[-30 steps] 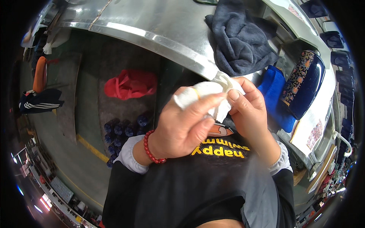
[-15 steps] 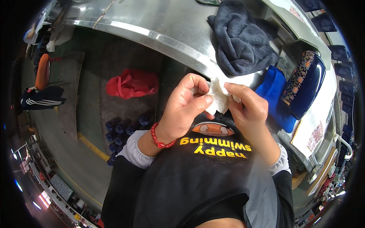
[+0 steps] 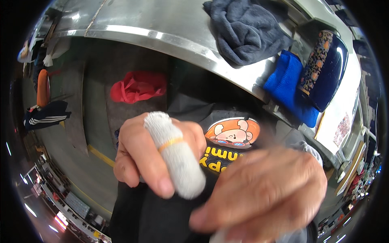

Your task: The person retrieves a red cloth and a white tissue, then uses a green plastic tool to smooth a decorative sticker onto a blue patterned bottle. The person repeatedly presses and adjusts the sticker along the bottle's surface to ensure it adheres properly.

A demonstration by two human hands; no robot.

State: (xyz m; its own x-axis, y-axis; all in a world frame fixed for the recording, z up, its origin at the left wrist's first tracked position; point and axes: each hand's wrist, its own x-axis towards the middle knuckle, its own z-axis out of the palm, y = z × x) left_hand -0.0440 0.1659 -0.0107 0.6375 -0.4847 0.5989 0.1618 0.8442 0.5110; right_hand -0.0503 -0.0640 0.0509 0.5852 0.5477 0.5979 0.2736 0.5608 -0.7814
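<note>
The left hand [image 3: 150, 150] is curled, with a white cloth sleeve [image 3: 180, 164] banded in yellow over one finger; I can't tell whether it grips anything. The right hand [image 3: 267, 190] is blurred, a white scrap [image 3: 219, 237] showing beneath it; its grip can't be told. Both are in front of the desk's [image 3: 154, 16] near edge, over the black apron [image 3: 162, 218], apart from each other.

A loose band could let the sleeve slide off; a weak grip could drop the scrap onto the apron. Toward the desk's right end, a blue cloth [image 3: 283, 79] overlaps the near edge beside a glossy dark-blue piece [image 3: 336, 73]; a swinging right elbow might snag it. Open room lies between left hand and edge.
</note>
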